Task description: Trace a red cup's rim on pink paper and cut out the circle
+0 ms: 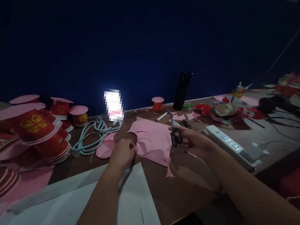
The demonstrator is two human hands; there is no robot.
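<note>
Above the brown tabletop, my right hand (195, 140) holds a pair of black-handled scissors (176, 135), blades pointing up and away. My left hand (124, 150) is closed in a pinch on a thin pink paper strip (134, 148). Between the hands lies a sheet of pink paper (156, 138) with drawn circle outlines and a curved cut at its left edge. A cut pink paper disc (105, 149) rests just left of my left hand. A small triangular pink scrap (170, 170) lies near the sheet's lower right corner.
Red paper cups (38, 126) with pink discs are heaped at left, beside a pale blue cable (89, 141) and a lit, blurred screen (114, 105). A black bottle (182, 91) stands behind. At right is a power strip (223, 138); a white board (136, 204) lies in front.
</note>
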